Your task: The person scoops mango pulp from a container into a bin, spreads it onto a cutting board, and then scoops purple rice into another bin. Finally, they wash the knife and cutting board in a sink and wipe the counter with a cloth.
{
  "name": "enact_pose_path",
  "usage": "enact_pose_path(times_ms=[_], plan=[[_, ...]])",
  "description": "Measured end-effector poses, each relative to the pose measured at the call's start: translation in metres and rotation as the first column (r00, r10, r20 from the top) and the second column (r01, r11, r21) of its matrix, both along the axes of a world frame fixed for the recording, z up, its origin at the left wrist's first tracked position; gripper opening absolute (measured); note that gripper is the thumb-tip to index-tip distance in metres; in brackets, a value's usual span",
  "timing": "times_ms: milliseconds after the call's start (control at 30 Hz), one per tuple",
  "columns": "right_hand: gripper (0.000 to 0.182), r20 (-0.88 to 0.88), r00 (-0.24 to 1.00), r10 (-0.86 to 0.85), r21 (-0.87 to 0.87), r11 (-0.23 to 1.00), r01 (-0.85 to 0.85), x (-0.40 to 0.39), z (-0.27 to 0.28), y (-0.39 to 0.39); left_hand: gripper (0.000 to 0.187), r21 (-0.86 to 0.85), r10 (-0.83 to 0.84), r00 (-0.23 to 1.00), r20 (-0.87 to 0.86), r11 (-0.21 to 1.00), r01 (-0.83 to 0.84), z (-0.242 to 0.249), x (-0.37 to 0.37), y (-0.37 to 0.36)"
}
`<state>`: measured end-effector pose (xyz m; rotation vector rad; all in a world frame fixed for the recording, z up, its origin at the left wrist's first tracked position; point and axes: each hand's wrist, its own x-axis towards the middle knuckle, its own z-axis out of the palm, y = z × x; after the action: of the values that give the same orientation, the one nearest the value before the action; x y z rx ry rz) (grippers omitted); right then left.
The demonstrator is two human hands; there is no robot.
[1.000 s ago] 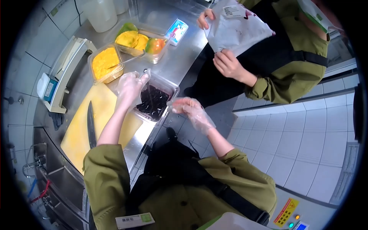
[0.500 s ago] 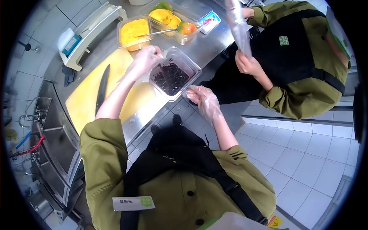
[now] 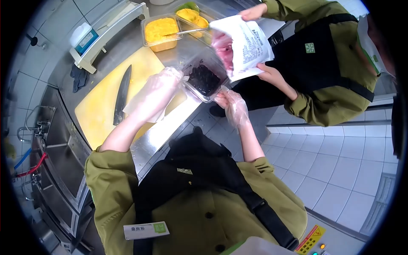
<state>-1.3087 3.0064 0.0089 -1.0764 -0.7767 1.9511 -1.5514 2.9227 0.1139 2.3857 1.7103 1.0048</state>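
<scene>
A clear plastic container (image 3: 196, 92) with dark, purple-black food (image 3: 204, 80) in it is held tilted at the counter's edge. My left hand (image 3: 165, 83), in a clear plastic glove, is closed on its left rim. On the near right corner, my gloved right hand (image 3: 233, 106) grips the same container. Just beyond and to the right, a co-worker's hands hold a white and pink printed pouch (image 3: 250, 49), which hides part of the container's far right side. Left of my left hand, a knife (image 3: 123, 95) lies on a yellow cutting board (image 3: 95, 106).
Behind the container stands a tub of yellow food (image 3: 161, 30) with a utensil handle across it. Farther right is another tub with yellow fruit pieces (image 3: 192, 18). A white rack (image 3: 108, 36) carries a blue-labelled bottle (image 3: 83, 38). The sink (image 3: 63, 148) is at left; the co-worker (image 3: 327, 63) stands at right.
Both my hands and the container have moved slightly right, toward the co-worker. The co-worker has lowered and turned the pouch, bringing it beside the container with its printed face in view.
</scene>
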Motion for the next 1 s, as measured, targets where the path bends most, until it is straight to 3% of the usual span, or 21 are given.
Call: enact_pose_path(times_ms=[100,167,233,300,500,800,933,1000], plan=[[0.019,-0.003,0.999,-0.035,0.015,0.999,0.035,-0.002,0.009,-0.009,0.011,-0.074,0.11,0.988,-0.105,0.99,-0.118,-0.014,-0.014,0.0],[0.022,0.039,0.999,-0.011,0.051,0.999,0.009,-0.004,0.011,-0.01,0.01,-0.124,0.107,0.994,0.027,0.987,-0.102,-0.012,-0.019,-0.002],[0.028,0.118,0.992,0.033,0.09,0.995,-0.044,-0.004,0.01,-0.011,0.008,-0.123,0.101,0.995,-0.024,0.987,-0.103,-0.003,-0.021,-0.004],[0.027,0.147,0.987,0.06,0.129,0.988,-0.079,-0.007,0.014,-0.014,0.007,-0.069,0.097,0.963,-0.251,0.991,-0.118,0.011,-0.016,-0.003],[0.027,0.193,0.98,0.041,0.167,0.983,-0.074,-0.013,0.022,-0.02,0.007,0.037,0.07,0.99,-0.124,0.997,-0.066,-0.009,-0.026,0.004],[0.025,0.267,0.964,0.017,0.123,0.991,-0.052,-0.021,0.032,-0.021,0.008,-0.042,0.05,0.993,-0.107,0.998,-0.055,-0.012,-0.035,0.009],[0.027,0.334,0.94,0.068,0.146,0.982,-0.123,-0.019,0.032,-0.016,0.011,-0.092,0.027,0.997,-0.075,0.995,-0.034,-0.001,-0.037,0.011],[0.026,0.316,0.945,0.089,0.167,0.975,-0.148,-0.015,0.029,-0.017,0.015,-0.126,0.008,1.0,0.028,0.992,-0.005,0.003,-0.036,0.012]])
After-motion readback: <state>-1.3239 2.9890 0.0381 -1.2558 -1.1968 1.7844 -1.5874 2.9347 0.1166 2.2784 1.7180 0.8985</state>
